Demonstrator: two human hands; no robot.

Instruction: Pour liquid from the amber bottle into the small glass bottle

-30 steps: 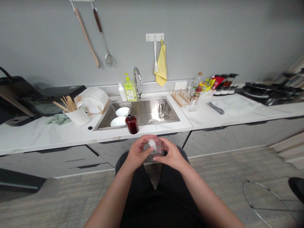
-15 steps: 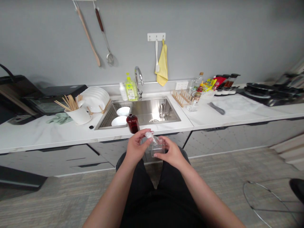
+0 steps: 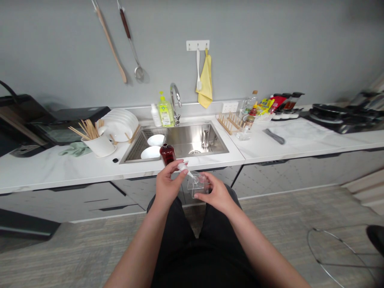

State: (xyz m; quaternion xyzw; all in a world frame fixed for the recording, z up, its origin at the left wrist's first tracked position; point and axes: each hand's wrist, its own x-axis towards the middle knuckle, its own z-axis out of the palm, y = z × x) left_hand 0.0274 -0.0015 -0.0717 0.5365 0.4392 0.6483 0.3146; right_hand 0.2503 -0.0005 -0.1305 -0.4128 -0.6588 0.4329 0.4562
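My left hand pinches a white pump head between thumb and fingers. The pump is tilted, its lower end pointing down to the right at the mouth of a clear square bottle. Whether the end is still inside the neck I cannot tell. My right hand grips that bottle from the right side, in front of the counter edge. Just beyond my left hand, a dark red bottle without a cap stands on the counter's front edge, its lower part hidden by my fingers.
Behind is the steel sink with white bowls in its left side and a faucet. A black cap lies left of the sink. Farther left stands a chopstick holder; at right, a wooden rack and a basket.
My left hand has moved left and slightly up with the pump, drawing its head away from the clear bottle. My right hand and the bottle stay nearly still.
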